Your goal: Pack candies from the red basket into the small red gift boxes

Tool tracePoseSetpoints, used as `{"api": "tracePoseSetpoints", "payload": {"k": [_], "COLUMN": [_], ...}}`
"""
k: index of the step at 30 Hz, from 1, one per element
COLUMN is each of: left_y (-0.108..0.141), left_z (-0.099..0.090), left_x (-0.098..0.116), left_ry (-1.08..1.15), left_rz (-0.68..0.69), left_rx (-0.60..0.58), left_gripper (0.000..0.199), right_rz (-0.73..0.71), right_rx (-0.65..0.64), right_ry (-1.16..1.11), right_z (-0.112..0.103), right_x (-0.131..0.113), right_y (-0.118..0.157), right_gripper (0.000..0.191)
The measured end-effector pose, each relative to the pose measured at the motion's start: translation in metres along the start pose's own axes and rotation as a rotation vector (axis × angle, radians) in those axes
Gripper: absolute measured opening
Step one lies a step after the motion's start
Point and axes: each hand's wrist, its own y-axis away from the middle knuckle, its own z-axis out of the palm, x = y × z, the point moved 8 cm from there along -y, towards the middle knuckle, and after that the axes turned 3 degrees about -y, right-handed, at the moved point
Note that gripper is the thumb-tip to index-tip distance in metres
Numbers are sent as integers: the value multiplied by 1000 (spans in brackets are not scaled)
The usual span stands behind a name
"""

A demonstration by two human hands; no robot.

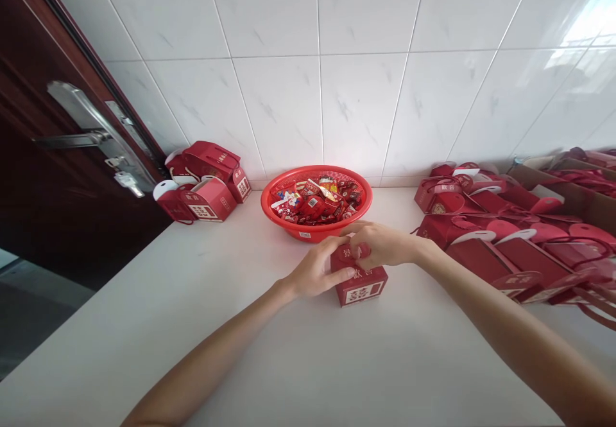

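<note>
A small red gift box [362, 292] with white and gold lettering stands on the white table in front of me. My left hand [315, 268] grips it from the left, its thumb lying across the top near the front edge. From the right, my right hand [382, 244] has its fingers curled over the box's top flap; the fingertips are partly hidden. Just behind both hands is a red plastic basket [269, 212], filled with small wrapped sweets [312, 203] in mostly red packets.
Several red gift boxes [212, 196] stand at the back left near a dark door with a metal handle [72, 139]. Many more red boxes [486, 257] crowd the right side, beside a cardboard carton [539, 180]. A tiled wall [274, 106] bounds the table behind.
</note>
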Motion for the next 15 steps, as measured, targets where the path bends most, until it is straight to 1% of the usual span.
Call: {"api": "tracePoseSetpoints", "payload": {"k": [2,4,6,10,15], "left_y": [0,1,1,3,5], "left_z": [2,4,5,8,10], "left_x": [4,6,7,5,2], "left_ry": [-18,-49,-82,-108,-114], "left_rz": [20,38,47,58,66], "left_rx": [-18,-29,-20,15,6], "left_gripper": [62,76,83,77,77], "right_rz": [-11,-22,-27,-29,-22], "right_rx": [29,67,112,177,200], "right_ry": [-56,-111,-152,-157,-157], "right_z": [-2,-5,-9,-16,-19], "right_x": [2,5,7,10,11], "right_y": [3,6,10,18,25], "right_gripper": [13,15,17,15,18]}}
